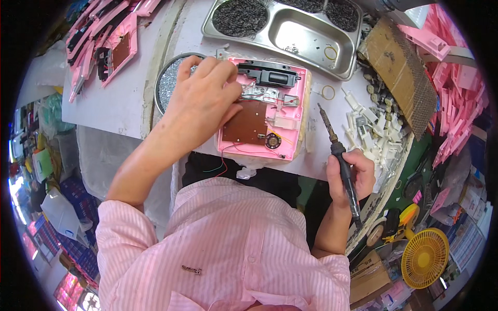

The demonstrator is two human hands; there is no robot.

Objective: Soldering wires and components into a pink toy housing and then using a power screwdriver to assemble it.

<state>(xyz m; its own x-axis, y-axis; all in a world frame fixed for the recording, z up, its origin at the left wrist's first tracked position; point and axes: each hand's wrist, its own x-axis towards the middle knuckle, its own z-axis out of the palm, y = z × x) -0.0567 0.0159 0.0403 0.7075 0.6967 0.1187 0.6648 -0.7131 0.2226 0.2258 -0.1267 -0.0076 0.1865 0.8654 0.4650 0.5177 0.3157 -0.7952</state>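
Observation:
A pink plastic housing (293, 122) lies with its inside up on the bench in front of me. In it sit a brown circuit board (249, 122), a black part (280, 79) along the far edge, a small round speaker (273, 140) and thin red wires. My left hand (210, 96) is over the housing's left side, fingers bent together by the board's far left corner; what they pinch, if anything, is hidden. Right of the housing, my right hand (353, 176) grips a black-handled soldering iron (338, 150), its stained metal tip pointing up and away from me.
A round dish of small silver pieces (167, 85) stands partly behind my left hand. At the back is a metal tray (249, 39) with dark screws. White plastic parts (373, 129) are heaped at right, beside a cardboard piece (402, 67). More pink housings (122, 49) lie far left.

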